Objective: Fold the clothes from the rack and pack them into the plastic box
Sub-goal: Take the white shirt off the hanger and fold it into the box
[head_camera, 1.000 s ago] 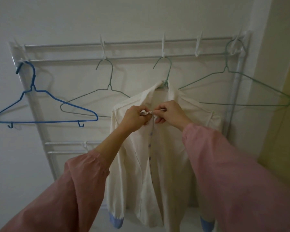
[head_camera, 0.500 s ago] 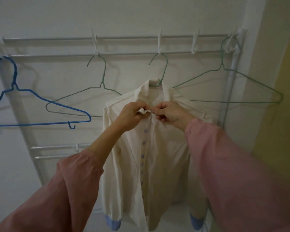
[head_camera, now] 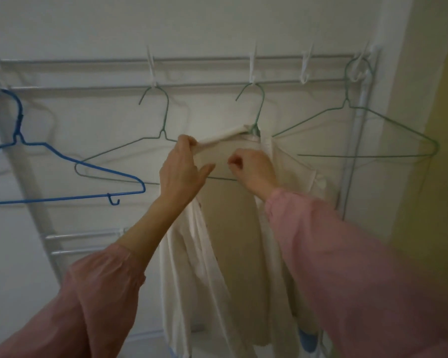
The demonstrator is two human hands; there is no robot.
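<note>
A cream button shirt [head_camera: 233,228] with blue cuffs hangs on a green wire hanger [head_camera: 261,109] on the white wall rack [head_camera: 204,85]. My left hand [head_camera: 184,169] grips the shirt's left collar and front edge and holds it out to the left, so the shirt hangs open and its inside back shows. My right hand [head_camera: 254,169] is at the right front edge just below the collar, fingers curled. Whether it holds cloth is hidden. The plastic box is out of view.
A bare blue hanger [head_camera: 62,156] hangs at the rack's left. Two bare green wire hangers [head_camera: 163,117] [head_camera: 360,125] flank the shirt. A yellow wall [head_camera: 437,151] borders the rack on the right. Lower rack bars [head_camera: 83,236] show at the left.
Both hands were pinching the shirt together at the top button. My left hand has since pulled the left front away to the left, opening the shirt. The view moved closer.
</note>
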